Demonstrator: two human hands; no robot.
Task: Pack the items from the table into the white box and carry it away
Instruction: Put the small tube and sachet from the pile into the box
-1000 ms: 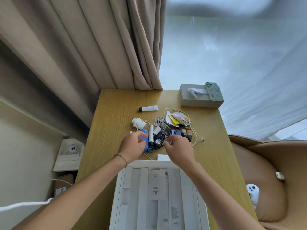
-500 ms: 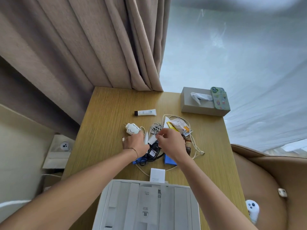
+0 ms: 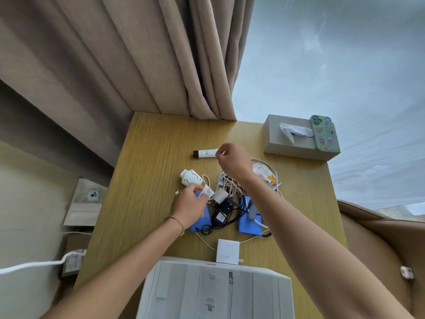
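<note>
1. Packing is barely beginning: cables, white plug and black adapter are lying on the table, beyond the white box.
2. Left hand is pinching a white labelled tag; right hand is curling at the tube, grip unclear.
3. Print on a small white carton is reading roughly "70W".

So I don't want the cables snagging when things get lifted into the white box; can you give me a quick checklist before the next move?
1. White box close to the pile: ok, at the table's near edge.
2. Left hand has a grip: ok, pinching a small white labelled item.
3. Right hand has a grip: cannot tell, fingers curled beside the white tube.
4. Cables untangled: not ok, looped together.
5. Black adapter free: not ok, lying among cords.
</note>
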